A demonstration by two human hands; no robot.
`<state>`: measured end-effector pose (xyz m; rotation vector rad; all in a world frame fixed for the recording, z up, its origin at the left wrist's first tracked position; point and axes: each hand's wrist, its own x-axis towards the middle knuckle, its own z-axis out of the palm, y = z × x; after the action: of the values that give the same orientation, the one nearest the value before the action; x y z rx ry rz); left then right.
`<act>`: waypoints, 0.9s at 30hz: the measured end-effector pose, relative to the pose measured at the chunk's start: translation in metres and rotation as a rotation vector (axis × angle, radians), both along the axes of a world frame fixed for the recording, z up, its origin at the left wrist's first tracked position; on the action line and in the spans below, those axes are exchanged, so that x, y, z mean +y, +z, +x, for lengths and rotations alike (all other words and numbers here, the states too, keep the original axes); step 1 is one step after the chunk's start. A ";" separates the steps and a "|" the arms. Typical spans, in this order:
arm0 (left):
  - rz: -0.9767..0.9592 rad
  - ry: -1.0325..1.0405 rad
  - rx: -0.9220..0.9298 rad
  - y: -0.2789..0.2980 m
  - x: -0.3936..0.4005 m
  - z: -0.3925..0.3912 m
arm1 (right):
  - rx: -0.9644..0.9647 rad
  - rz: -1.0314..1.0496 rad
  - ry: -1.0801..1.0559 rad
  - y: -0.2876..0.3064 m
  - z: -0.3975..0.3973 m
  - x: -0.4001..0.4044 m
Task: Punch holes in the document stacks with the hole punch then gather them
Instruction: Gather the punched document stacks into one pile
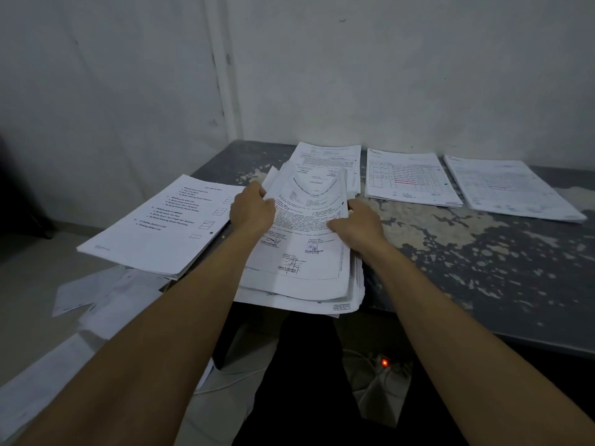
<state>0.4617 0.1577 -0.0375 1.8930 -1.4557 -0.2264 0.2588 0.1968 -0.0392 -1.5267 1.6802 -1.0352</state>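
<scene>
**Both hands on the middle stack**

While both arms reached toward twelve o'clock, the left hand (pixel 251 210) gripped the left edge of the thick, loosely fanned stack of white printed documents (pixel 302 252), and the right hand (pixel 357 225) pinched its right edge. Its long axis ran from six to twelve o'clock, squarely between the hands, near end overhanging the worn grey table (pixel 483 252). No hole punch showed. Squaring the sheets looked due next.
</scene>
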 end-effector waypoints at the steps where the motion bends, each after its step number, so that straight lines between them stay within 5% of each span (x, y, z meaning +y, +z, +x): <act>1: -0.032 0.007 0.039 -0.001 0.002 0.001 | -0.030 -0.011 0.001 0.000 0.000 0.000; 9: -0.267 -0.012 0.517 0.014 0.013 0.009 | -0.393 -0.138 0.060 0.008 -0.005 0.005; 16: -0.469 -0.164 0.599 0.055 0.017 -0.015 | -0.598 -0.130 -0.058 0.036 -0.029 -0.003; 27: -0.677 -0.388 0.864 0.104 0.025 -0.065 | -0.383 -0.449 -0.029 0.115 -0.070 0.003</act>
<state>0.3962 0.1824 0.0666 0.7830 -1.0638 -0.5659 0.1890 0.2003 0.0757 -1.4462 1.2596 -1.6848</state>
